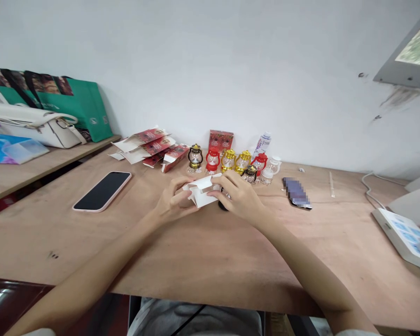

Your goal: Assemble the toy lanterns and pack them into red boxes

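Between my two hands is a small white cardboard box (206, 199), its flaps partly unfolded and its white side facing me. My left hand (173, 199) is closed on the box's left end. At the right end, my right hand (236, 193) pinches the upper edge and flaps. A dark round object (224, 201) shows partly behind my right fingers; its kind is hidden. Just beyond stand several mini lanterns: a bronze one (195, 156), a red one (213, 160), a gold one (228, 161), and others in gold, red, black and white.
Flattened red-and-white boxes (150, 145) lie behind on the left, with upright red boxes (221, 140) against the wall. A pink-cased phone (103, 191) lies left, another phone (297, 192) right. A bottle (262, 144) stands behind the lanterns. A white power strip (402, 238) sits far right.
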Motion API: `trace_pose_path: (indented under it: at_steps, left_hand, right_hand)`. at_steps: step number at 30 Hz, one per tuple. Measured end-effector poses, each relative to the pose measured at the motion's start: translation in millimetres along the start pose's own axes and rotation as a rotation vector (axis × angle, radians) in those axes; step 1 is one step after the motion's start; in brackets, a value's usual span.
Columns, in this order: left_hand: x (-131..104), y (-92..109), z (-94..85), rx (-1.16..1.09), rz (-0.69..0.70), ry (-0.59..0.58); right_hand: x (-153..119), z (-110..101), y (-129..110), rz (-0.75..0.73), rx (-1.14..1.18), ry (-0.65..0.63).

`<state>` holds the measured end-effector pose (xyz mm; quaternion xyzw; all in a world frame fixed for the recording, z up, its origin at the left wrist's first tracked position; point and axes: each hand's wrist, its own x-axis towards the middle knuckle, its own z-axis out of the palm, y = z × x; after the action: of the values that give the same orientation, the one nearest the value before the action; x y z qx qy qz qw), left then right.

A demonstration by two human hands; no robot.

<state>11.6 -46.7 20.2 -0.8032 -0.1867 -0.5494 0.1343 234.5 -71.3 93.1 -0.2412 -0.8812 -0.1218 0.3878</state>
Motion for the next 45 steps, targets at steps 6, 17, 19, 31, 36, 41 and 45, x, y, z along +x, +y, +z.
trace_pose_path:
  at_steps: [6,17,19,31,36,41,45]
  left_hand:
    - [11,10,-5.2,0.19,0.188,-0.046]
    - [17,13,-11.6,0.285,0.122,-0.164]
    - [19,13,-12.2,0.268,0.119,-0.173]
    - [25,25,-7.9,-0.013,-0.034,-0.197]
    - [28,27,-9.7,0.001,-0.095,-0.175]
    - [25,28,-10.5,0.005,-0.164,-0.164]
    - [23,28,-8.5,-0.037,-0.225,-0.109]
  right_hand:
    - [-3,9,-1,-0.061,-0.135,0.076]
    - [1,6,-11,0.042,0.442,0.14]
    - [2,6,-9,0.154,0.523,0.147]
    - [4,2,2,0.367,0.613,0.097]
    - [3,8,1,0.406,0.643,0.093]
    - [3,7,3,0.41,0.716,0.072]
    - [3,7,3,0.423,0.774,0.043]
